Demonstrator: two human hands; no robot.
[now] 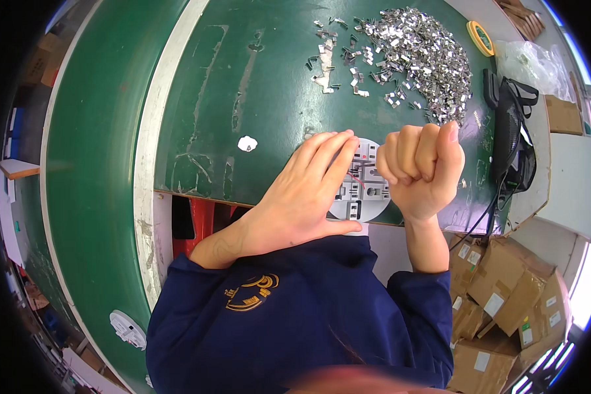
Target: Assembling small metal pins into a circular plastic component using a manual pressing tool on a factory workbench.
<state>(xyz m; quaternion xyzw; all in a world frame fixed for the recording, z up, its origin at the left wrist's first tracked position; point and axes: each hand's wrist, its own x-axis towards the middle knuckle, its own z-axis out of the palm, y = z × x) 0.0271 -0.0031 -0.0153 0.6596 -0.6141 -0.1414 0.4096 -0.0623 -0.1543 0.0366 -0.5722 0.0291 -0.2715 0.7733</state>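
A round pale grey plastic housing (375, 209) with raised compartments, small metal parts and red and dark wires lies at the table's near edge. My left hand (305, 187) rests against its left side, fingers stretched out together and thumb along the near rim. Part of the housing is hidden under it. Over the housing's right side, my right hand (421, 164) is closed in a fist, thumb up against the curled fingers. Whatever it may hold is hidden. A large heap of small bent metal clips (421, 56) lies beyond both hands, with several strays to its left.
The green table (203, 131) has worn patches and a small white piece (247, 144). At the right lie a yellow tape roll (481, 38), a clear plastic bag (535, 65) and a black pouch with straps (513, 138). Cardboard boxes (499, 282) stand at the lower right.
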